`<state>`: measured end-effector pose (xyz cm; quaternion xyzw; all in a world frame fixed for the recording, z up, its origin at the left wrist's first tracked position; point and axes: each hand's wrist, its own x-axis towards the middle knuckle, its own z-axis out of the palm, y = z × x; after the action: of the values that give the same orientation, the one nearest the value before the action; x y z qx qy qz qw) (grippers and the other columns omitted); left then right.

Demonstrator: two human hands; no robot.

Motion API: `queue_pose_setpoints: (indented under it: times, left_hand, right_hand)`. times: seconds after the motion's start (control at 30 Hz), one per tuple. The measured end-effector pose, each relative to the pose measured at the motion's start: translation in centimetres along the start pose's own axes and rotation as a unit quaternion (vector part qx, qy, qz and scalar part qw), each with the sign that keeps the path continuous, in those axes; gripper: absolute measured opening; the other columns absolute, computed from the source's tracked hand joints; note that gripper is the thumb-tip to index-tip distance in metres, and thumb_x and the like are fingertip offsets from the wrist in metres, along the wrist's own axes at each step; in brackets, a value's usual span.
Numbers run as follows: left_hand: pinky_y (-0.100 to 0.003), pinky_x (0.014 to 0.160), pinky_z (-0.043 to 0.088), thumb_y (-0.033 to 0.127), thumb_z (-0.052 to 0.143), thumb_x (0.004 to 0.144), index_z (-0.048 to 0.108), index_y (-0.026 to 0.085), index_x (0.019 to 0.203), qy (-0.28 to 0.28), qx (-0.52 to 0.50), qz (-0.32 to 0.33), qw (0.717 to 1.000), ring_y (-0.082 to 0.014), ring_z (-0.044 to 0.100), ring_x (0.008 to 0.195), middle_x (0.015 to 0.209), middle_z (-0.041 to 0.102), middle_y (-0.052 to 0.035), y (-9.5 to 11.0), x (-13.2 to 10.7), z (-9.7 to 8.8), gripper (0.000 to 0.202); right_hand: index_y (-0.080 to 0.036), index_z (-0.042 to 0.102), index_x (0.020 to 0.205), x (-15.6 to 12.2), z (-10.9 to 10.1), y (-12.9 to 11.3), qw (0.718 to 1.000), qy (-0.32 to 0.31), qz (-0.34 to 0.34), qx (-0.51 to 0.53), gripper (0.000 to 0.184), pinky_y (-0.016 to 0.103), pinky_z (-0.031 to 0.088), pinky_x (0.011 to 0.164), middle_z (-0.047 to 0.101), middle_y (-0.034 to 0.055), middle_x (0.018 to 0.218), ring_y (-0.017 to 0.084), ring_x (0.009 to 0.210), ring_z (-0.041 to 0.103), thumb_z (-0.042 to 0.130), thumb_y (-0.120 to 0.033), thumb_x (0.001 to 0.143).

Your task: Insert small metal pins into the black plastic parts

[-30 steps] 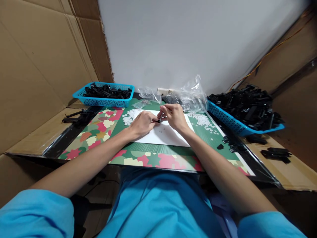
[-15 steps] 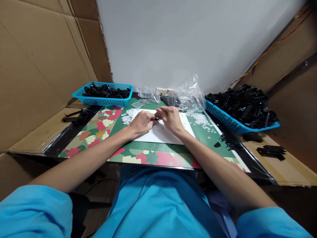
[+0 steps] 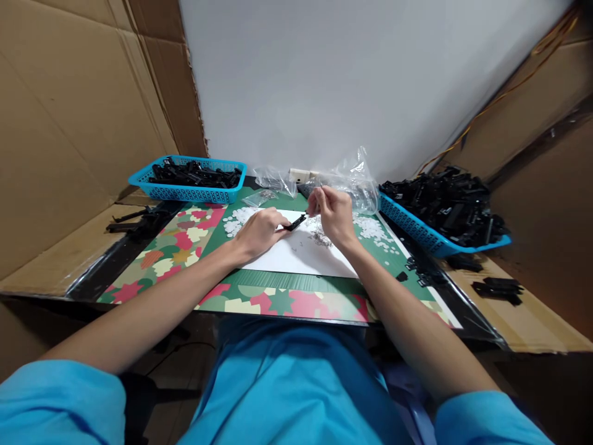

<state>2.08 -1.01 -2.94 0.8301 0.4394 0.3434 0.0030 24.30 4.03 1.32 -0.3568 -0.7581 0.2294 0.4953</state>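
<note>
Between the thumb and fingers of my left hand (image 3: pixel 263 232) is a small, narrow black plastic part (image 3: pixel 295 223), its free end pointing right. My right hand (image 3: pixel 334 213) is raised just right of that part, its fingertips pinched together; whatever they hold is too small to make out. Under my hands lies a white sheet (image 3: pixel 296 261). A little heap of tiny metal pieces (image 3: pixel 322 236) rests on it below my right hand. Small white discs (image 3: pixel 234 224) are scattered left of the sheet, and more white discs (image 3: pixel 370 228) lie to the right.
Black parts fill a blue basket (image 3: pixel 185 196) at the back left and heap over another blue basket (image 3: pixel 417 230) at right. Clear plastic bags (image 3: pixel 356 185) stand against the wall. Loose black parts (image 3: pixel 498 289) lie on cardboard at right. Cardboard walls (image 3: pixel 69 105) flank the table.
My right hand has moved up and right, away from the black part. More of that part and the metal heap now show. My left hand keeps its hold.
</note>
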Motion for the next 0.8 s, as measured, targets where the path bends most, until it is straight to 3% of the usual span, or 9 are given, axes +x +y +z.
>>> queue_pose_setpoints:
  times: [0.13,0.27,0.57,0.8]
  left_hand:
    - [-0.037,0.080,0.056,0.020,0.073,0.097,0.083,0.018,0.109,0.044,0.014,0.010,0.999,-0.0234,0.071,0.089,0.098,0.081,-0.0096,0.5,-0.1,-0.7,0.016]
    - [-0.038,0.083,0.057,0.020,0.068,0.101,0.081,0.017,0.111,0.078,0.024,0.058,0.995,-0.0236,0.071,0.094,0.103,0.082,-0.0093,0.9,-0.2,-1.1,0.017]
    - [-0.041,0.087,0.059,0.025,0.061,0.107,0.080,0.018,0.115,0.091,0.033,0.089,0.991,-0.0232,0.071,0.095,0.108,0.083,-0.0097,0.9,-0.2,-1.2,0.022]
    - [-0.041,0.089,0.058,0.026,0.058,0.109,0.077,0.017,0.117,0.072,0.064,0.112,0.989,-0.0250,0.070,0.102,0.111,0.081,-0.0112,0.7,-0.3,-1.2,0.023]
  right_hand:
    - [-0.022,0.076,0.090,-0.1,-1.2,0.0,0.990,-0.075,-0.054,-0.109,0.042,0.033,0.041,0.064,0.060,0.0016,0.066,0.016,0.061,0.051,0.053,-0.052,0.108]
    - [-0.022,0.080,0.096,-0.6,-1.4,-0.2,0.982,-0.152,-0.054,-0.097,0.027,0.032,0.035,0.060,0.056,0.0003,0.066,0.015,0.060,0.042,0.065,-0.044,0.102]
    - [-0.022,0.084,0.096,-0.5,-0.9,0.3,0.983,-0.170,-0.056,-0.034,0.017,0.034,0.048,0.069,0.078,0.0073,0.095,0.019,0.077,0.062,0.072,-0.034,0.093]
    - [-0.016,0.079,0.093,-0.6,-0.8,0.1,0.979,-0.204,-0.015,-0.003,0.028,0.031,0.040,0.063,0.072,0.0054,0.080,0.016,0.067,0.054,0.071,-0.043,0.097]
